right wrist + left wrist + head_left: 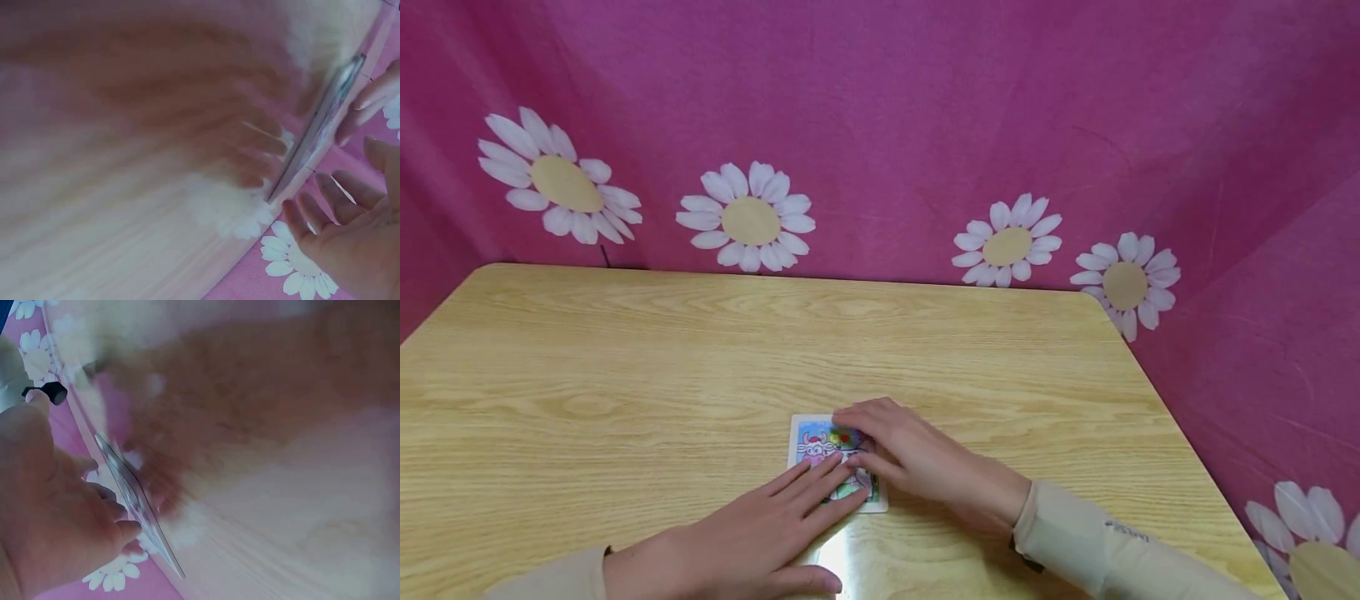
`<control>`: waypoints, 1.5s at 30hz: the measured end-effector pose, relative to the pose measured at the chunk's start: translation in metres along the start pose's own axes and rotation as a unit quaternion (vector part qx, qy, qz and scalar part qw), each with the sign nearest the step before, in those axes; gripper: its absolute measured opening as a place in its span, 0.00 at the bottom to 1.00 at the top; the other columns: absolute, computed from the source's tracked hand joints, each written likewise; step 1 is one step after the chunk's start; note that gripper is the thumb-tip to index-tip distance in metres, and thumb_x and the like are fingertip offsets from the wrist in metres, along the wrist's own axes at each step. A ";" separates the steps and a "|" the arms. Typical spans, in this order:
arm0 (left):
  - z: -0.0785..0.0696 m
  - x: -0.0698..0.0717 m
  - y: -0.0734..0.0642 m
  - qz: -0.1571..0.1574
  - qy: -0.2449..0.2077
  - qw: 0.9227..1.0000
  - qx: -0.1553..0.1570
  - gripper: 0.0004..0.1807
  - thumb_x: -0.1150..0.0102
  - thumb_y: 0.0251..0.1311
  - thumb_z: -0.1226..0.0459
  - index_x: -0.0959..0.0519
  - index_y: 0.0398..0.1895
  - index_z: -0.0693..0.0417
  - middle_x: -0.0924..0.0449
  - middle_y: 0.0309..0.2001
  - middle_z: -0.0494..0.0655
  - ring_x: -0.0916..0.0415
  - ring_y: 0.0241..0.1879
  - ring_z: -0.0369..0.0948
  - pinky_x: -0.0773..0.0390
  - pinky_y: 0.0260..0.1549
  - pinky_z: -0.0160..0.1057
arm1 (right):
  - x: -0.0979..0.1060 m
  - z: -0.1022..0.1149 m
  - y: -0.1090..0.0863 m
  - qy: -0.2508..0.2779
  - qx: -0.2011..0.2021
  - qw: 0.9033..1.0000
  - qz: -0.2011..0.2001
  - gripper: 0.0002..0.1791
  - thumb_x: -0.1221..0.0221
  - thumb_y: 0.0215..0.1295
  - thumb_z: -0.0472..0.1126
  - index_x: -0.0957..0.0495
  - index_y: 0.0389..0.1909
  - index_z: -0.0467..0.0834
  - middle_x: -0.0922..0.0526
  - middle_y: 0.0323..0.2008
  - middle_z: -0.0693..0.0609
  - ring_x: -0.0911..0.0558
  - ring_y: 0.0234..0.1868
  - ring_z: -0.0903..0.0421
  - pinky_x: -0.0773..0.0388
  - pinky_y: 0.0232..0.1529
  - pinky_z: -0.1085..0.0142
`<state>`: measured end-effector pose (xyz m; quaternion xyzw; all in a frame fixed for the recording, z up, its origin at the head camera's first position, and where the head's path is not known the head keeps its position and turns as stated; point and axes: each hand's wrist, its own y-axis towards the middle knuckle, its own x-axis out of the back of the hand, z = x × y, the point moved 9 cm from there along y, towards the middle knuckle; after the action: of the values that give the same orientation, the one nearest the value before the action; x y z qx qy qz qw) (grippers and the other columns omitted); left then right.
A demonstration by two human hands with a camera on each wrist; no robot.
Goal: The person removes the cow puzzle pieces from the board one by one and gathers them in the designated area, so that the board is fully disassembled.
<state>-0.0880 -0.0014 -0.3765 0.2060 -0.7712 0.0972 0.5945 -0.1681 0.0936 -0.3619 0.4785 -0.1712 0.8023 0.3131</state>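
A small flat picture board [803,432] with a pale border lies on the table, showing a cartoon cow with a pink muzzle. My left hand [748,533] reaches over its lower part with fingers extended, and the fingertips touch the picture. From the right, my right hand [917,454] spans the board's upper right side, fingers loosely bent and covering part of it. The left wrist view shows the board [140,503] edge-on beside the left fingers. In the right wrist view, the right hand [353,234] has its fingers spread near the board [319,131], gripping nothing.
The wood-grain table [625,400] extends to the left, right and back. A pink cloth [880,125] with large white daisies hangs behind it and along the sides. Light glares off the tabletop near the left thumb.
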 end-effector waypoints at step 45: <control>0.008 -0.012 0.013 0.054 -0.086 0.993 0.062 0.47 0.64 0.65 0.32 0.52 0.79 0.49 0.68 0.78 0.55 0.71 0.76 0.51 0.53 0.69 0.56 | -0.001 -0.014 0.092 0.214 -0.100 0.967 0.098 0.05 0.35 0.57 0.26 0.16 0.35 0.35 0.14 0.29 0.50 0.18 0.30 0.64 0.22 0.38 0.73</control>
<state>-0.0981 0.0094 -0.3890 0.2080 -0.8218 0.1591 0.5060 -0.2384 0.0335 -0.3670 0.2429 -0.2252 0.8916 0.3088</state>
